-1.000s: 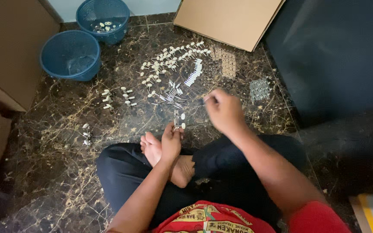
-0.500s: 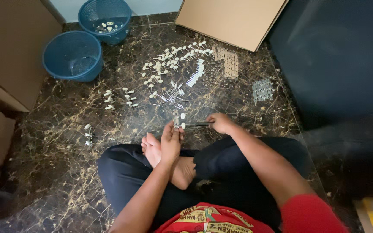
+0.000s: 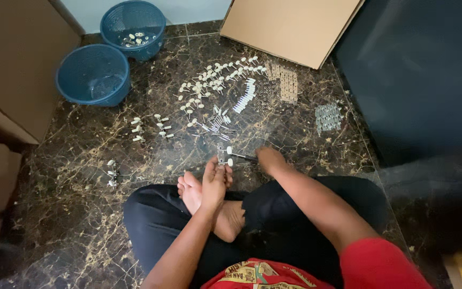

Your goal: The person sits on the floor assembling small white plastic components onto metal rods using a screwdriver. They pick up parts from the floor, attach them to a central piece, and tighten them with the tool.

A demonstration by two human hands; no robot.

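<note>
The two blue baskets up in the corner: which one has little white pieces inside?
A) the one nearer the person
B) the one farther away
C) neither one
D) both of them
B: the farther blue basket has a few small white pieces on its bottom, while the nearer blue basket shows only its bare blue bottom.

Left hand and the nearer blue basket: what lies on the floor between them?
In the head view, between the left hand and the nearer blue basket, two small clusters of white-capped metal pegs lie on dark marble floor.
</note>
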